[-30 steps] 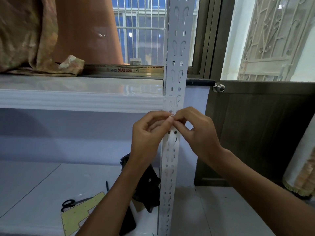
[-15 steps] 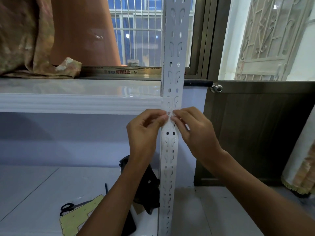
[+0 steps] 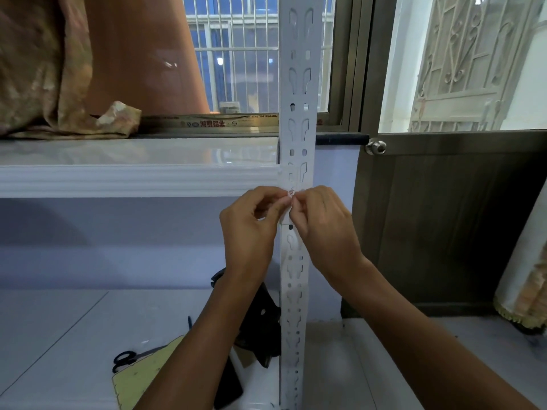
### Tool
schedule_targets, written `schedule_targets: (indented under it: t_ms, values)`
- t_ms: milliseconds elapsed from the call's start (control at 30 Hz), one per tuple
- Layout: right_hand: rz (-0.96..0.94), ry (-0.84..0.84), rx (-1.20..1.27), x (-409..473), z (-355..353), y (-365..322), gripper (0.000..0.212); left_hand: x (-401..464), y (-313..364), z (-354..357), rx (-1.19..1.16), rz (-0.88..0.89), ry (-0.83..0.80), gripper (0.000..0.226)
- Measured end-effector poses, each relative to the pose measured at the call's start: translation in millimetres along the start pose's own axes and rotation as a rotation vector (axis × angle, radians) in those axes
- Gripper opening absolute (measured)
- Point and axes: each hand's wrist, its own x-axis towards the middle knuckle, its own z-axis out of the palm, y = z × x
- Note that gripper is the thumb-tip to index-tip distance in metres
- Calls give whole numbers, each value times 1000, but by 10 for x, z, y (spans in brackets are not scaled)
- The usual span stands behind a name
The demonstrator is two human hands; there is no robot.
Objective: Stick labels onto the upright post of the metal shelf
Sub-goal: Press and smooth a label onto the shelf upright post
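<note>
White slotted post (image 3: 298,84) runs top to bottom at frame centre. Left hand (image 3: 251,232) and right hand (image 3: 322,229) meet on it mid-frame, fingertips pinched together on a small clear label (image 3: 291,193). Risk: label creases or bridges a slot, so poor adhesion.

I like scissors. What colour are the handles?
Black. The scissors lie on the lower shelf, seen in the head view.
</note>
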Motion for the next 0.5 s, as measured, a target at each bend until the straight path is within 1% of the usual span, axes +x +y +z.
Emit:
schedule_targets:
  t_ms: [67, 167, 233, 400, 500]
  values:
    - [112, -23, 80, 29, -21, 6, 5, 14, 13, -51, 21, -12, -20, 9]
    - [174, -48, 246, -2, -54, 82, 7, 40, 14, -119, 28, -34, -46, 10]
    - [141, -55, 254, -68, -78, 114, 11, 42, 11, -130, 32, -42, -51, 11]
    - [-9, -54, 123, -138, -116, 63, 20, -16, 37, -69, 22, -63, -6, 14]
    - [-70, -89, 21, -122, -59, 88, 17, -36, 38, -69, 32, -56, 3, 17]
